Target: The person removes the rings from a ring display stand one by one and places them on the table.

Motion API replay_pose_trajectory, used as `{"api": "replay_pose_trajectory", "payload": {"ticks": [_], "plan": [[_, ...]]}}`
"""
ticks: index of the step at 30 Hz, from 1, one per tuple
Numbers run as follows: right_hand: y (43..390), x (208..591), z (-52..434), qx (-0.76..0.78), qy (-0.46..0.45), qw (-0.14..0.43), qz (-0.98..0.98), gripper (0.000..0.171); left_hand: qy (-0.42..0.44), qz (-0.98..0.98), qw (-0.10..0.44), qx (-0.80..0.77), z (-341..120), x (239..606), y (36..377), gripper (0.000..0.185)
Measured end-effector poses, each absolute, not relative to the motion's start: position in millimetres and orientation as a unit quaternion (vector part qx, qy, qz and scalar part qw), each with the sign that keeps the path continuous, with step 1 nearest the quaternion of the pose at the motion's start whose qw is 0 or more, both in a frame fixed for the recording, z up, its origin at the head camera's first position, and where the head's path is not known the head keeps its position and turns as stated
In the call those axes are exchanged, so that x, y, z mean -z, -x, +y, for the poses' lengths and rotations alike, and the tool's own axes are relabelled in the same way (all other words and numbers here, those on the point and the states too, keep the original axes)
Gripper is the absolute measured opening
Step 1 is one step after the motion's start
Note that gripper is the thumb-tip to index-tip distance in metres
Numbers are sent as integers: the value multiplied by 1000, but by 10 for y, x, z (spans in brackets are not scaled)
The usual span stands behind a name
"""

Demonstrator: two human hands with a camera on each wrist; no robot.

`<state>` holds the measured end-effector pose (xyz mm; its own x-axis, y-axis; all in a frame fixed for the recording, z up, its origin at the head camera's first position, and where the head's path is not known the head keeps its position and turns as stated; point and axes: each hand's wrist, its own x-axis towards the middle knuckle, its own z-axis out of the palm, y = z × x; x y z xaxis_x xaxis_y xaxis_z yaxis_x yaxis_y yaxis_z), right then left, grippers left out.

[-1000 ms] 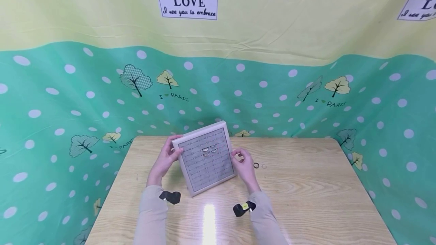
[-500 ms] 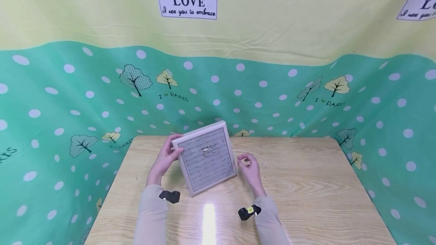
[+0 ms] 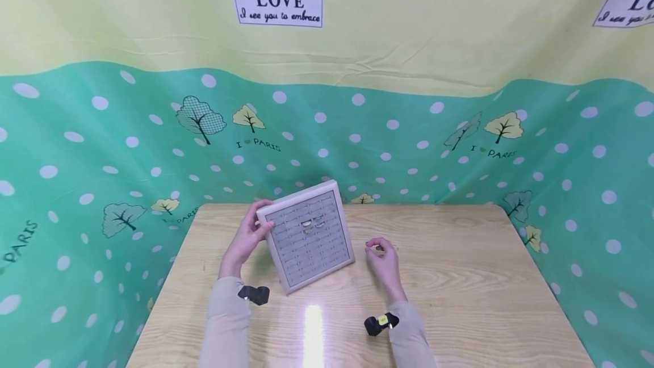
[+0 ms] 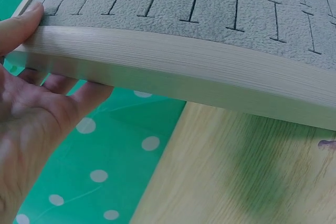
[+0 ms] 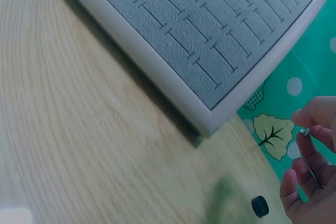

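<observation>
My left hand (image 3: 247,238) grips the upper left corner of a ring display tray (image 3: 291,287), thumb on the front and fingers behind. The tray has a pale frame and grey slotted foam (image 4: 173,9), and it leans up off the table. Several rings (image 3: 307,224) sit in slots near its middle. To the tray's right, my right hand (image 3: 384,263) is apart from it. In the right wrist view, its thumb and index finger pinch a small silvery ring (image 5: 305,131), mostly hidden by the fingertips. A black ring (image 5: 260,206) lies on the table near that hand.
The wooden table (image 3: 475,288) meets a green dotted cloth (image 3: 429,175) at its back and sides. A pale ring (image 3: 395,248) lies on the table, partly behind my right hand in the head view.
My right hand has moved from the tray's right edge outward to the right, now covering the spot where the black ring showed. The left hand and tray have stayed in place.
</observation>
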<state>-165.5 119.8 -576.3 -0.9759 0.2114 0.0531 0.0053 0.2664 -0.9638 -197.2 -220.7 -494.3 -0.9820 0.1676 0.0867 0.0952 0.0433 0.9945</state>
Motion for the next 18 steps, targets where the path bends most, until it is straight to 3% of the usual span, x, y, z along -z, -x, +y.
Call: {"api": "replay_pose_trajectory", "payload": {"ticks": [18], "plan": [[1606,5908,1634,-599,105,76,-790,15,-86,697,-6,-711,-2186,5031,1928,52]]}}
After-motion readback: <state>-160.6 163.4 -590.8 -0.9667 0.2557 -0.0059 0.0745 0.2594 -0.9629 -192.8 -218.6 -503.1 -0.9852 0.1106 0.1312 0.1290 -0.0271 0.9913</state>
